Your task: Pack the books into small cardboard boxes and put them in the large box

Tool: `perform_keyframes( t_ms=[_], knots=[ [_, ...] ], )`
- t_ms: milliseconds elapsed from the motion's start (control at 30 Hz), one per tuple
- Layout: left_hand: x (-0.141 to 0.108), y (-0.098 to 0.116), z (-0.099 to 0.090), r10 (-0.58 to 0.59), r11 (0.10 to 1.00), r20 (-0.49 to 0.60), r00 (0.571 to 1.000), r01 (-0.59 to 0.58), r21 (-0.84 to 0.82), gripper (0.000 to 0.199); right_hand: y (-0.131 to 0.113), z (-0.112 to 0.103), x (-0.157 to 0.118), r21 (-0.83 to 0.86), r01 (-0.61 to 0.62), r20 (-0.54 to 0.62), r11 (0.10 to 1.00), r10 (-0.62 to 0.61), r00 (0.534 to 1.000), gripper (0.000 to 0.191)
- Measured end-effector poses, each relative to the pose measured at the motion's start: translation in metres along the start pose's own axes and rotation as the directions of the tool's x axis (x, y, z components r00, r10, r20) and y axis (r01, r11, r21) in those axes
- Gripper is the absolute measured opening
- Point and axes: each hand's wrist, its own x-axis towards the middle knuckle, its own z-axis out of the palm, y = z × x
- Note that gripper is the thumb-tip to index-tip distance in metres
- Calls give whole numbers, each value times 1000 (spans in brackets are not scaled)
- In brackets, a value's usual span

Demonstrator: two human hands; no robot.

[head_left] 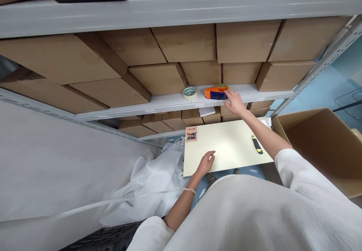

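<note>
Fingers (229, 93) of the right hand (235, 102) rest on the right end of an orange and dark blue tape dispenser (215, 93), which lies at the front edge of the shelf (172, 101); whether they have closed around it, I cannot tell. Left of the dispenser, also by that front edge and apart from it, lies a roll of pale tape (190, 93). Cardboard boxes (188, 43) stand stacked behind both.

Below, the left hand (206, 163) is by the near edge of the cream counter (226, 141), left of its middle, its fingers loosely bent and grasping nothing; I cannot tell if it touches the surface. A small pink printed card (191, 134) sits in the counter's far left corner. Near the right edge lies a black and yellow utility knife (257, 144), with an open carton (319, 141) beyond that edge.
</note>
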Motion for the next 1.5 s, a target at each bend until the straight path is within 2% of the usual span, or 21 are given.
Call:
perform_keyframes(
  t_ms=[100,200,367,500,600,700,867,1000,1133,1200,1300,1500],
  knots=[
    [-11,-8,-5,-4,999,-39,999,2,-43,34,-2,-2,28,-143,22,82,989,-10,997,62],
    [-23,-19,-11,-29,997,-67,997,24,-67,34,2,-1,40,-219,38,131,975,-9,991,55],
    [-36,-32,-21,-64,996,-66,996,59,-66,34,4,-1,44,-261,57,130,964,-23,991,45],
    [-32,-34,-23,-34,998,-49,998,31,-58,33,-6,-5,32,-286,69,93,956,-44,995,42],
    [-23,-31,-19,-5,998,-29,1000,3,-58,34,-17,-9,2,-289,40,20,956,-35,999,44],
    [-15,-27,-11,13,998,9,1000,-12,-56,34,-23,-7,-44,-267,-32,-47,963,21,999,45],
    [-6,-19,3,46,999,99,994,-43,-26,34,-8,20,-131,-209,-213,-29,955,212,977,44],
    [-1,-15,14,57,998,162,985,-59,4,34,15,59,-195,-185,-375,100,908,397,912,36],
    [2,-11,25,30,999,220,975,-39,37,35,33,95,-245,-234,-502,233,833,549,802,35],
    [3,-9,30,20,998,243,970,-35,58,34,41,108,-264,-254,-540,278,802,595,754,35],
    [4,-7,36,9,996,258,966,-31,81,35,49,124,-282,-261,-574,326,776,630,705,35],
    [4,-3,40,-17,995,251,968,-8,98,35,56,141,-298,-231,-593,369,771,634,680,36]
  ],
)
